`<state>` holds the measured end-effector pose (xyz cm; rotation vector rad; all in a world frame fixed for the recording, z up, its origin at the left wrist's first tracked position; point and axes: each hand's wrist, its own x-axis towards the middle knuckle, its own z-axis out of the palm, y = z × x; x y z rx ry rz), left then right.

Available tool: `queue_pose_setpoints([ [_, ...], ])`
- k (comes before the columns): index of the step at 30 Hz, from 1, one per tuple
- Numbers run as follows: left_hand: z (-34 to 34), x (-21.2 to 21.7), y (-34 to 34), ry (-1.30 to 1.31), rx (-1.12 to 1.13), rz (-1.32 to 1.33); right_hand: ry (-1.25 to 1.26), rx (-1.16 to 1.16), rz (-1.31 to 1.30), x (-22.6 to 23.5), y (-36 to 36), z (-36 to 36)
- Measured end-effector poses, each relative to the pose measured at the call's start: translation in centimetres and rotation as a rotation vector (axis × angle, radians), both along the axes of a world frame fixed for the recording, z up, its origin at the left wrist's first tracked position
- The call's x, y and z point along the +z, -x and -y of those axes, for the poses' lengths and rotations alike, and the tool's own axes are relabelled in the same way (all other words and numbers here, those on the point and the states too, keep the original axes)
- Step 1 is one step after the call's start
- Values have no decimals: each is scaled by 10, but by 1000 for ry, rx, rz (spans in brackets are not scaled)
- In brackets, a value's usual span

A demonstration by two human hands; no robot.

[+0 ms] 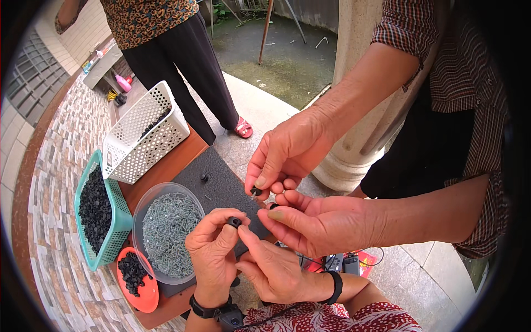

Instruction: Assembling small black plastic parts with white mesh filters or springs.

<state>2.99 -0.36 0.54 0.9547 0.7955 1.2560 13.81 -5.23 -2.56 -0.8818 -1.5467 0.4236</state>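
Note:
Between the thumb and index finger of my left hand (212, 254) is a small black plastic knob-like part (234, 222) with a hole in its face. My right hand (275, 272) is close beside it, its index fingertip at the part's lower edge and its thumb apart from that finger; its palm is hidden. Across from me, a co-worker's upper hand (301, 146) pinches a similar black part (255, 191) with a bit of metal showing. That person's lower hand (332, 221) has another black piece (273, 206) at its fingertips.
Left of my hands, a clear round tub (171, 235) holds many screws. Around it are an orange dish (145, 296) and a teal basket (119, 221) of black parts, and a white basket (149, 146). One black part (204, 177) stands on the dark mat (218, 191). Another person stands beyond.

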Motion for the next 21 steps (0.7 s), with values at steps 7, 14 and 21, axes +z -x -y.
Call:
queue_pose_setpoints([
  [7, -17, 18, 0, -243, 19, -288, 153, 25, -105, 11, -9, 10],
  [14, -32, 39, 0, -379, -49, -607, 279, 42, -108, 12, -16, 15],
  [21, -54, 74, 6, -1125, -168, -1375, 257, 16, -79, 0, -20, 13],
])
